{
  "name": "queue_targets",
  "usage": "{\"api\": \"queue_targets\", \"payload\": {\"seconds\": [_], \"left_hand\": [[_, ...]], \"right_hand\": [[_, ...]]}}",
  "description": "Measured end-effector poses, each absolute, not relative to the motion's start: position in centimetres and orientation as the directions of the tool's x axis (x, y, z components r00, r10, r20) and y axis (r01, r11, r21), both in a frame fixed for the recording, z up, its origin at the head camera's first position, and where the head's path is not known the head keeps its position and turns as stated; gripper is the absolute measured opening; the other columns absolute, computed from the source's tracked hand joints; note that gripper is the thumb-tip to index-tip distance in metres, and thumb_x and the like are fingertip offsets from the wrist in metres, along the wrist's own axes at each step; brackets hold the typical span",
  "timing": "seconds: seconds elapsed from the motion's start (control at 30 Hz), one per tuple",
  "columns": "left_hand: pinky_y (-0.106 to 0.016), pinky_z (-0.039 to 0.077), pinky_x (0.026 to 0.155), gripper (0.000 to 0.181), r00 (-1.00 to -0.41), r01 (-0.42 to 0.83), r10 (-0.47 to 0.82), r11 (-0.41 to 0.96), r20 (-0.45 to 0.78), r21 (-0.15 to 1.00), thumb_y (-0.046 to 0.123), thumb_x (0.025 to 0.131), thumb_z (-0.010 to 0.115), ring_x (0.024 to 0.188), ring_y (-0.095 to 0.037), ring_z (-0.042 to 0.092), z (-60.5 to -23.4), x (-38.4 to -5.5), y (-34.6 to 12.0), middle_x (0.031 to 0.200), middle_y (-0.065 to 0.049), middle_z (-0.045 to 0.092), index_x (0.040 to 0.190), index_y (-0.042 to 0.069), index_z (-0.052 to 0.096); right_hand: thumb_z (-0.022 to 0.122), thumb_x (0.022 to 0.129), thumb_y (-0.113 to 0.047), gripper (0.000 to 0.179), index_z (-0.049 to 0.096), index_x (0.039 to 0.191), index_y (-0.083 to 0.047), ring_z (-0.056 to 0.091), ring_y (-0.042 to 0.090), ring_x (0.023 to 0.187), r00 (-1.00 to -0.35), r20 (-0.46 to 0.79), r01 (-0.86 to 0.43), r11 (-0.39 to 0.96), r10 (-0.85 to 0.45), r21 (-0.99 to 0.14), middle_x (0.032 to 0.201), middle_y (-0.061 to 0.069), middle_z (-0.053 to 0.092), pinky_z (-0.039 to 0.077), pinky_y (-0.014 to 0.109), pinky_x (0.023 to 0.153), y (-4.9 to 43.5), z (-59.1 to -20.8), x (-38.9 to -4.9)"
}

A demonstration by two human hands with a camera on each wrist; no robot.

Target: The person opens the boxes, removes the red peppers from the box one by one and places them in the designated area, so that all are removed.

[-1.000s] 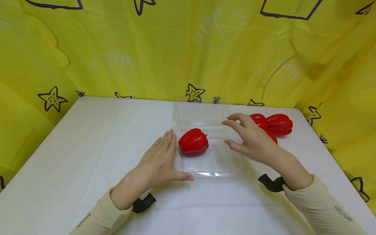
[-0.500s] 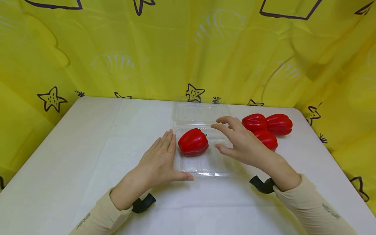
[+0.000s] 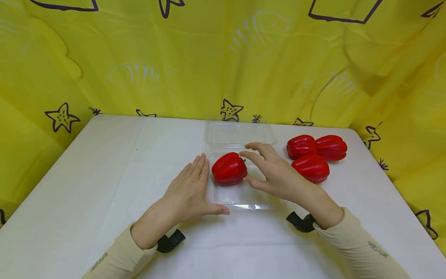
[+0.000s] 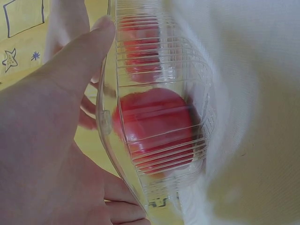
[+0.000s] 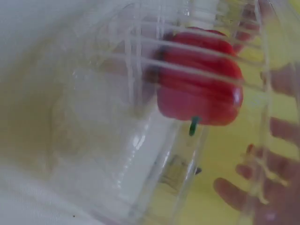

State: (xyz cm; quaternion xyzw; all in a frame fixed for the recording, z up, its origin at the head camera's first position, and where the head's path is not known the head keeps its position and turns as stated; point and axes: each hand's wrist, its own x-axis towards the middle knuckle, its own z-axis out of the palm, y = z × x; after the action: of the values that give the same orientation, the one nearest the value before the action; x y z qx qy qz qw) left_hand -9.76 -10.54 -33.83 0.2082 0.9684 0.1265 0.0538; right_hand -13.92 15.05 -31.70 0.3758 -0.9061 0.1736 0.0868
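A red bell pepper (image 3: 229, 169) with a green stem lies in the left part of a clear plastic clamshell container (image 3: 240, 202), whose lid (image 3: 240, 133) is folded back behind it. My left hand (image 3: 189, 190) rests along the container's left side, fingers straight and thumb stretched past its front edge. Through the ribbed wall, the left wrist view shows the pepper (image 4: 157, 126). Above the container, my right hand (image 3: 273, 170) has its fingers spread and bent around air, tips close to the pepper's stem end. The right wrist view shows a gap between the fingers (image 5: 232, 194) and the pepper (image 5: 201, 77).
Three more red bell peppers (image 3: 310, 168) lie grouped to the right of the container on the white table (image 3: 104, 186). A yellow patterned curtain (image 3: 195, 58) hangs behind and at the sides. Black wrist mounts (image 3: 170, 241) show at both sleeves.
My right hand has moved left over the container, from beside the grouped peppers to near the pepper inside. My left hand and the container stay where they were.
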Motion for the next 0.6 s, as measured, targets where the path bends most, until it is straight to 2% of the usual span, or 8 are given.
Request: {"api": "queue_targets", "payload": {"seconds": [0.37, 0.6], "left_hand": [[-0.05, 0.022, 0.124, 0.13, -0.906, 0.398, 0.422, 0.878, -0.039, 0.266, 0.082, 0.069, 0.065, 0.154, -0.035, 0.014, -33.8, -9.7, -10.6, 0.165, -0.02, 0.014, 0.155, -0.005, 0.021], [-0.05, 0.021, 0.124, 0.131, -0.909, 0.387, 0.415, 0.879, -0.047, 0.279, 0.082, 0.068, 0.067, 0.154, -0.034, 0.015, -33.9, -9.8, -10.6, 0.165, -0.02, 0.014, 0.155, -0.004, 0.021]], "right_hand": [[0.078, 0.083, -0.024, 0.067, 0.049, 0.143, -0.016, 0.037, 0.026, 0.14, -0.708, 0.263, -0.706, 0.651, -0.655, -0.279, 0.153, 0.009, 0.039, 0.055, 0.044, 0.098, 13.8, -32.3, -13.9], [0.078, 0.084, -0.022, 0.069, 0.045, 0.145, -0.012, 0.033, 0.024, 0.141, -0.683, 0.267, -0.73, 0.612, -0.68, -0.304, 0.157, 0.005, 0.036, 0.048, 0.044, 0.107, 12.7, -33.1, -14.1]]}}
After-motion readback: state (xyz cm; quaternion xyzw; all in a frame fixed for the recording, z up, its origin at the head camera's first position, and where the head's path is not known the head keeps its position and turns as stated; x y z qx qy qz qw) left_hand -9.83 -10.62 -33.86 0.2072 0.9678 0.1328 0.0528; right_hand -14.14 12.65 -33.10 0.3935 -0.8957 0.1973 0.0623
